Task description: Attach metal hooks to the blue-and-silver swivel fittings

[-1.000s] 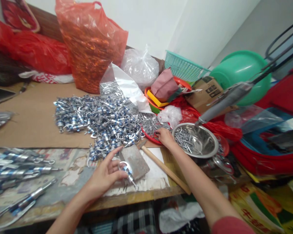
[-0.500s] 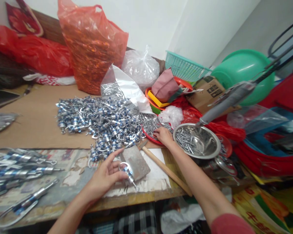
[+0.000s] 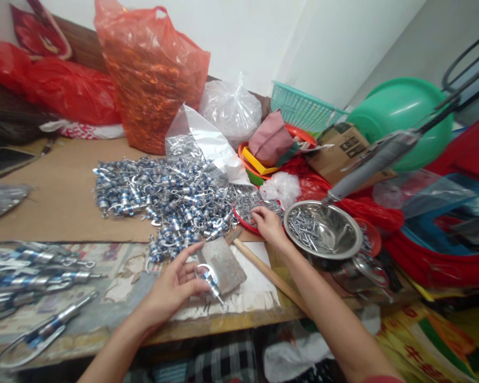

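The hook (image 3: pixel 211 277) sits pinched in the left hand (image 3: pixel 176 282), with the block (image 3: pixel 228 268) at its one o'clock; I can't tell if they touch. That light pinch could let it twist or slip if bumped. Farther that way, the right hand (image 3: pixel 268 226) curls over the tray (image 3: pixel 248 227) of metal bits (image 3: pixel 245 204); whether it grips any is hidden, and tangled bits could spill. The hammer (image 3: pixel 268 273), at three o'clock, runs beneath the right forearm (image 3: pixel 322 299), easily snagged. The pile (image 3: pixel 183 198) crowds eleven, the bowl (image 3: pixel 338 236) past two.
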A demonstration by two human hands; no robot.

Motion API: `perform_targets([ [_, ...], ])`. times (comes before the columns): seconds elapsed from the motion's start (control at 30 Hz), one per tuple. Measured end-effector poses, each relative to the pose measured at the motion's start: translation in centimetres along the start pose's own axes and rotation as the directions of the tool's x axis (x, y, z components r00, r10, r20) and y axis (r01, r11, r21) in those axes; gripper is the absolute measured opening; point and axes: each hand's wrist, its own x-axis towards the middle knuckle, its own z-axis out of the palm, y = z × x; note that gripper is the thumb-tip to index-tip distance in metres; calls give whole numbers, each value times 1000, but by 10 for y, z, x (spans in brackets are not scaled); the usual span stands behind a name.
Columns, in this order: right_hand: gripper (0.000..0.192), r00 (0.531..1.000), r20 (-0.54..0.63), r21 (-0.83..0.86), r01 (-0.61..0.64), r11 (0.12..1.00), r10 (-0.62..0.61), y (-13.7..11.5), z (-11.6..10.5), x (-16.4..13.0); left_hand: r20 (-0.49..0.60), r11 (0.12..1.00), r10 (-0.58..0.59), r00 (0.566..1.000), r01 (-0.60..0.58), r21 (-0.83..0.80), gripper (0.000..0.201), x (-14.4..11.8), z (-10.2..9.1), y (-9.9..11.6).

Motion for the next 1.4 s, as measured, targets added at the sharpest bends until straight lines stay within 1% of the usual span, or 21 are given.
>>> perform_targets([
  [0.1, 16, 996, 57, 202, 60, 978, -73, -32, 4, -42, -10, 1000, -4, 1000, 4, -2, 80, 0, 1, 1],
  [0.13, 14, 991, 57, 345, 97, 934, -124, -41, 5, -57, -12, 1000, -3, 1000, 3, -4, 80, 0, 1, 1],
  [0.2, 12, 978, 12, 488, 175, 855, -207, -57, 9, -82, -14, 1000, 7, 1000, -7, -8, 79, 0, 0, 0],
  [0.23, 13, 970, -20, 512, 219, 831, -244, -63, 10, -91, -12, 1000, 15, 1000, -15, -9, 79, 0, -1, -1],
  [0.3, 16, 952, -64, 473, 292, 831, -298, -71, 11, -103, 0, 999, 31, 1000, -31, -9, 79, 0, -2, -4],
  [0.37, 17, 944, -67, 435, 319, 842, -323, -76, 12, -106, 17, 999, 44, 999, -43, -11, 78, 0, -4, -5],
  [0.5, 19, 951, -6, 399, 287, 871, -310, -79, 13, -107, 29, 998, 55, 998, -55, -15, 77, 2, -4, -6],
  [0.67, 21, 961, 8, 321, 258, 911, -275, -83, 16, -108, 6, 998, 54, 999, -53, -20, 77, 2, -2, -4],
  [0.77, 31, 966, 76, 268, 218, 939, -246, -88, 15, -106, 1, 998, 59, 998, -59, -16, 77, 1, -2, -5],
  [0.9, 33, 960, 157, 131, 211, 969, -231, -94, 11, -105, 13, 998, 68, 998, -68, -3, 76, 1, -3, -6],
  [1.03, 30, 958, 179, 41, 222, 974, -225, -97, 11, -109, 13, 998, 65, 998, -65, -9, 78, 2, -3, -6],
  [1.17, 29, 961, 177, 31, 211, 977, -213, -99, 14, -111, 12, 998, 65, 998, -65, 0, 78, 3, -2, -5],
  [1.23, 27, 966, 150, 93, 199, 976, -211, -94, 14, -111, 9, 998, 61, 998, -61, 9, 77, 2, -2, -3],
  [1.27, 26, 974, 113, 144, 179, 973, -196, -88, 13, -109, 6, 998, 56, 998, -56, 12, 77, 2, -2, -2],
  [1.33, 24, 993, -13, 220, 121, 968, -121, -69, 10, -106, -3, 999, 42, 999, -42, 15, 78, 0, -1, 0],
  [1.37, 25, 993, -86, 215, 96, 972, -80, -57, 9, -103, -9, 999, 35, 999, -35, 17, 78, 0, -1, 0],
  [1.4, 27, 989, -138, 175, 81, 981, -57, -44, 8, -101, -14, 999, 30, 999, -30, 17, 79, -1, 0, 1],
])
